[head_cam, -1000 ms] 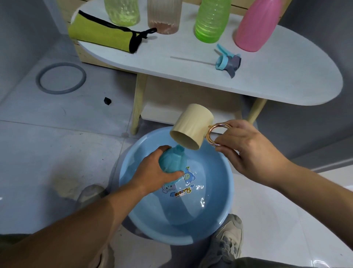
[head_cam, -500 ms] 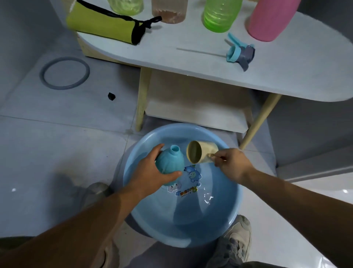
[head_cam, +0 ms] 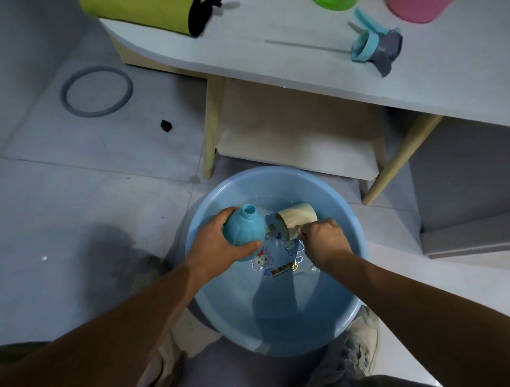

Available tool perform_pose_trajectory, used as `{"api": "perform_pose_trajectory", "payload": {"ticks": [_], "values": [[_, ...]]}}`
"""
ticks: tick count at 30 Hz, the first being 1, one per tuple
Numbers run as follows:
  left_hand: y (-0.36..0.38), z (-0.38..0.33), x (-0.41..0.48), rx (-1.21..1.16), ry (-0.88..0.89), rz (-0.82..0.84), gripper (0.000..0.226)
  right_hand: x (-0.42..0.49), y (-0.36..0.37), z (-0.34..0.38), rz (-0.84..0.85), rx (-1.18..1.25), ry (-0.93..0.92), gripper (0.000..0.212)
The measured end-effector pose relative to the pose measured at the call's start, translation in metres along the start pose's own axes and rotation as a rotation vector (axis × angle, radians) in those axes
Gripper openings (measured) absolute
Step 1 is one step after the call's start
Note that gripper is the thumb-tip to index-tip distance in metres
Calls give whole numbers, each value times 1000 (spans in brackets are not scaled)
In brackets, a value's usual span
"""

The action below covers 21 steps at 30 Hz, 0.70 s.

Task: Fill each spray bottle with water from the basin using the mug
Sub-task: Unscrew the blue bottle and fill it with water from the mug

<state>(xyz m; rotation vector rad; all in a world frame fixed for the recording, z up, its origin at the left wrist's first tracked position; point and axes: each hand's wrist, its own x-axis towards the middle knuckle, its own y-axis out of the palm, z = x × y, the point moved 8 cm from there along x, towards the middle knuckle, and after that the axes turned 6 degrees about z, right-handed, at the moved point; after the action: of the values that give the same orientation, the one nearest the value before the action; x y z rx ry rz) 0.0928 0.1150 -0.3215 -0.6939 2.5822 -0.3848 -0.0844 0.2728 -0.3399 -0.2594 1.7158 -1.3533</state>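
A light blue basin (head_cam: 276, 182) with water and a cartoon print sits on the floor below me. My left hand (head_cam: 215, 245) grips a teal spray bottle (head_cam: 244, 228) with no cap, held upright over the basin's left side. My right hand (head_cam: 324, 239) holds a beige mug (head_cam: 294, 218) by its handle. The mug lies on its side, mouth toward the bottle, dipped into the water. A blue and grey spray head (head_cam: 375, 48) lies on the white table (head_cam: 276, 63). The bottoms of a green bottle (head_cam: 334, 3) and a pink bottle (head_cam: 414, 11) show at the table's far edge.
A yellow-green pouch (head_cam: 143, 15) lies at the table's left end. Wooden table legs (head_cam: 212, 127) and a low shelf (head_cam: 298, 149) stand just behind the basin. A grey ring (head_cam: 96, 91) and a small black piece (head_cam: 166, 125) lie on the tiled floor. My shoes flank the basin.
My right hand has lowered the mug from above the bottle's mouth down into the basin water and tipped it onto its side. The left hand keeps hold of the teal bottle.
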Motion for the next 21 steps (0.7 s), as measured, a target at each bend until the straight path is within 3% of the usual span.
{"api": "perform_pose_trajectory", "payload": {"ticks": [9, 14, 21], "values": [[-1, 3, -1, -13, -6, -11, 73, -3, 16, 15, 5, -35, -18, 20], [-8, 9, 1, -11, -8, -42, 74, -12, 17, 35, 2, 37, -127, 23], [-12, 16, -1, 0, -8, -37, 78, -15, 13, 6, 116, 799, -59, 24]]}}
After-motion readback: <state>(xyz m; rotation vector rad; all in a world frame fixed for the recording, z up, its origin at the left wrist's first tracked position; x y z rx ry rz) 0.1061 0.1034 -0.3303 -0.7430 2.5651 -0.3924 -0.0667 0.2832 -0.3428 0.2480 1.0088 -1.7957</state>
